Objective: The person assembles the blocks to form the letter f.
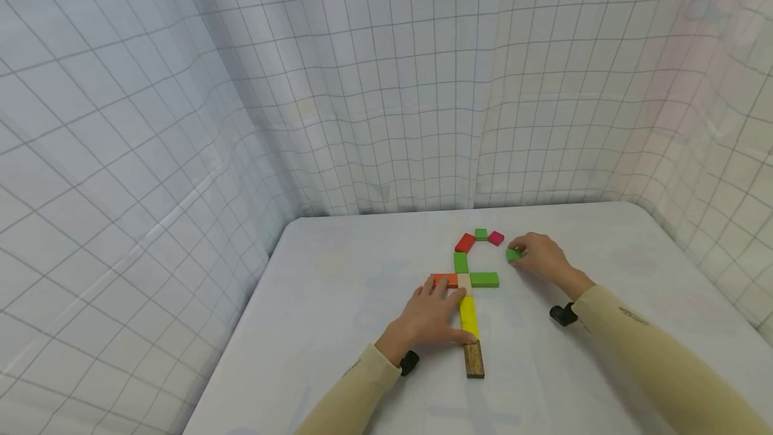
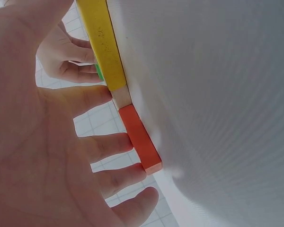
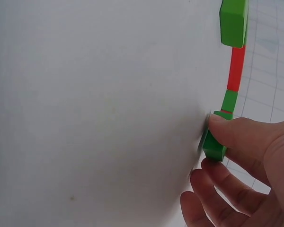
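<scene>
My right hand [image 1: 542,259] pinches a small green block [image 3: 215,145] between thumb and fingers, low over the table at the right of a row of blocks. My left hand [image 1: 427,317] lies spread over the row's left side, its fingers fairly straight. Two of its fingertips are against the side of an orange block [image 2: 140,139]. The index fingertip is at a plain wood block [image 2: 122,97], and the thumb reaches the near end of a yellow block [image 1: 468,317]. A dark brown wooden block [image 1: 474,360] adjoins the yellow one.
A green block [image 1: 485,280] lies right of the plain wood one. Beyond, another green block [image 1: 461,262], a red block [image 1: 466,243], a small green block [image 1: 480,234] and a magenta block [image 1: 496,238] curve rightward. Grid-patterned curtains [image 1: 386,119] surround the white table [image 1: 326,274].
</scene>
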A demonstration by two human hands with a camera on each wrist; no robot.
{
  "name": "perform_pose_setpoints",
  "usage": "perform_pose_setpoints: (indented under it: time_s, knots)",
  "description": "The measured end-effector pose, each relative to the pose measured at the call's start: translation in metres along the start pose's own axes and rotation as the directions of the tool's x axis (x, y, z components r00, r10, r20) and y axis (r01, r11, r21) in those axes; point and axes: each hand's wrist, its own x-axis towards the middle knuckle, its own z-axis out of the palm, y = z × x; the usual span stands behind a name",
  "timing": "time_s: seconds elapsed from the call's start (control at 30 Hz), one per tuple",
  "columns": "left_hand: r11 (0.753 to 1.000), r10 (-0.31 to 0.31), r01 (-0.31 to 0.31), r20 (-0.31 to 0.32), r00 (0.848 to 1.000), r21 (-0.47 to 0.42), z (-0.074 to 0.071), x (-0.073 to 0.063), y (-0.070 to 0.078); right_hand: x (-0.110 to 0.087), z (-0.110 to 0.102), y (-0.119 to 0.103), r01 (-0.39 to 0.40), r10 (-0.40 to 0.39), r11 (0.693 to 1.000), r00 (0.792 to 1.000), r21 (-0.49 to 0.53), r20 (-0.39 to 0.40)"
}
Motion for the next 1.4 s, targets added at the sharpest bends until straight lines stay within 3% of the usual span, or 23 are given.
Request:
perform_pose_setpoints:
  time_s: [0.57, 1.4]
  knots:
    - [0.999, 0.023, -0.022, -0.019, 1.000, 0.046, -0.003, -0.003, 0.001, 0.007, 0.004, -0.002, -0.024, 0.026, 0.997, 0.999, 0.069, -0.031]
    - [0.998, 0.038, -0.036, -0.034, 0.999, 0.045, -0.001, -0.002, -0.001, 0.015, 0.004, -0.011, -0.065, 0.066, 0.997, 0.997, 0.048, -0.027]
